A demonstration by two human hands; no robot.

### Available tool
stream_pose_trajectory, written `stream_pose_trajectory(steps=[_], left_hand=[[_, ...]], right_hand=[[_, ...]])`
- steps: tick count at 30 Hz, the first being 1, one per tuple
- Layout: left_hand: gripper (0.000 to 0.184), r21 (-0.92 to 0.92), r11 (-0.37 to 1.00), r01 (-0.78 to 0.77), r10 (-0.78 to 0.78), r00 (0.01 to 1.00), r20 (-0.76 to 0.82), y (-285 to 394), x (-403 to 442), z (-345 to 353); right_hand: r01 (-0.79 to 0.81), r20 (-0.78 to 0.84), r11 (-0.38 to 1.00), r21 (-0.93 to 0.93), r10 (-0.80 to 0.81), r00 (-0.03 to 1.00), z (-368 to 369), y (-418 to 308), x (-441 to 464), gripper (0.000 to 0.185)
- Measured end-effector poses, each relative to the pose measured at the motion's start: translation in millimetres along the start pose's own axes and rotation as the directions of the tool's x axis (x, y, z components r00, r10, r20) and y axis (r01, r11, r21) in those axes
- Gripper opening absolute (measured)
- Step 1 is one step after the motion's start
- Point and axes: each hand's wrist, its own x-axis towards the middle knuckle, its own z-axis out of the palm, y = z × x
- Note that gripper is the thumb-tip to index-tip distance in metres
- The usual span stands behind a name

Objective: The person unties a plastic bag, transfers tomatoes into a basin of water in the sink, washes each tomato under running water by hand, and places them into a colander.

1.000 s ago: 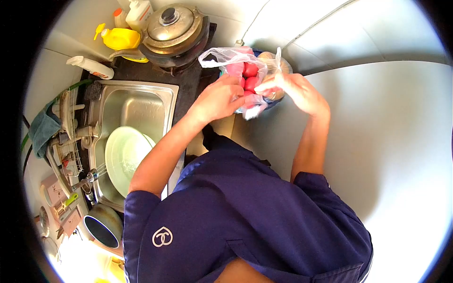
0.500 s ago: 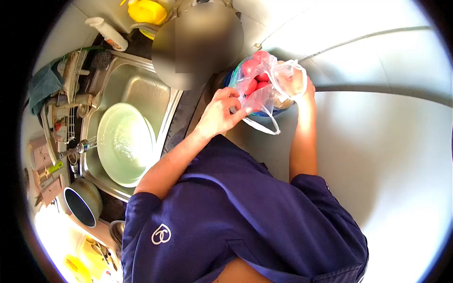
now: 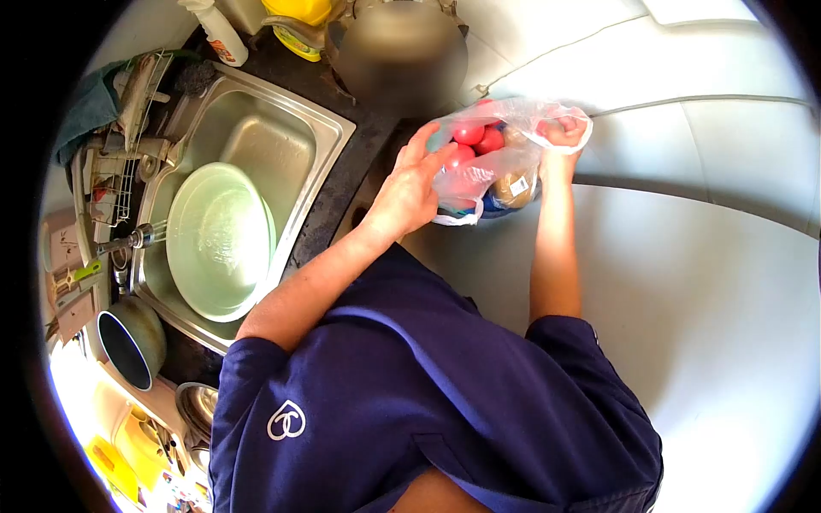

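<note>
While the right hand (image 3: 563, 133) is curled up at the top of the clear bag (image 3: 473, 178) and has hold of it, the left hand (image 3: 410, 190) has its fingers apart at the other side, and I cannot tell if they pinch it. Red round things (image 3: 487, 139) are in the bag, beside a brown thing (image 3: 513, 191) with a white label, near the dark worktop (image 3: 336, 197) with the sink (image 3: 336, 139).

The basin (image 3: 185, 209) sits in the sink (image 3: 282, 141), tap (image 3: 144, 238) and rack (image 3: 128, 154) to its left; the pot (image 3: 150, 329) beside the sink's near left corner, the bottle (image 3: 224, 34) beyond its far end; to the right, fruit (image 3: 489, 139) in a bag (image 3: 475, 179) between left hand (image 3: 410, 192) and right hand (image 3: 562, 131)
</note>
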Motion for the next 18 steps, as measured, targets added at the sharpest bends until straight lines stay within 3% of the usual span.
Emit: stream_pose_trajectory(steps=[2,3,5,6,7,10,13,15,16,17,18], left_hand=[[0.071,0.003,0.995,0.103,-0.103,0.995,0.015,3.3,-0.4,-2.9],[0.071,0.017,0.994,0.113,-0.112,0.994,-0.011,3.6,-0.5,-3.0],[0.072,0.044,0.99,0.132,-0.129,0.99,-0.062,3.5,-0.6,-2.2],[0.072,0.002,0.994,0.107,-0.107,0.993,-0.058,1.8,-0.5,0.3],[0.072,-0.038,0.996,0.083,-0.085,0.995,-0.055,-1.2,-0.5,4.5],[0.075,-0.112,0.993,0.04,-0.042,0.999,-0.018,2.1,3.7,10.3],[0.075,-0.226,0.974,0.027,-0.028,1.0,0.0,8.2,6.1,13.8],[0.074,-0.169,0.986,0.011,-0.011,1.0,-0.003,6.4,4.4,14.3],[0.073,-0.138,0.99,0.001,-0.002,1.0,-0.005,5.3,4.0,13.9],[0.072,-0.126,0.992,0.013,-0.013,1.0,0.006,3.8,2.9,13.1],[0.072,-0.113,0.993,0.025,-0.023,1.0,0.018,2.1,1.2,12.3]], right_hand=[[0.068,-0.004,0.916,-0.394,-0.076,0.997,3.0,1.1,-13.1,0.06],[0.241,0.03,0.682,-0.69,-0.305,0.952,2.8,8.8,-13.5,0.04],[0.0,0.098,0.727,-0.686,0.093,0.991,-2.5,11.5,-7.8,0.036],[-0.123,0.13,0.713,-0.69,0.29,0.948,0.3,2.5,-9.6,0.035],[-0.259,0.176,0.787,-0.559,0.418,0.891,9.4,-5.5,-17.3,0.046],[-0.171,0.538,0.883,-0.437,0.41,0.737,28.3,8.9,-12.9,0.039],[-0.508,0.575,0.849,-0.146,0.491,0.655,52.7,13.6,-13.5,0.029],[-0.133,0.474,0.934,-0.333,0.288,0.832,45.5,55.4,4.0,0.025],[0.058,0.443,0.902,-0.428,0.154,0.883,44.3,70.4,17.3,0.024],[-0.082,0.362,0.77,-0.633,0.388,0.848,47.0,68.6,32.8,0.02],[0.478,0.566,0.532,-0.698,0.001,0.825,34.6,83.8,42.9,0.027]])
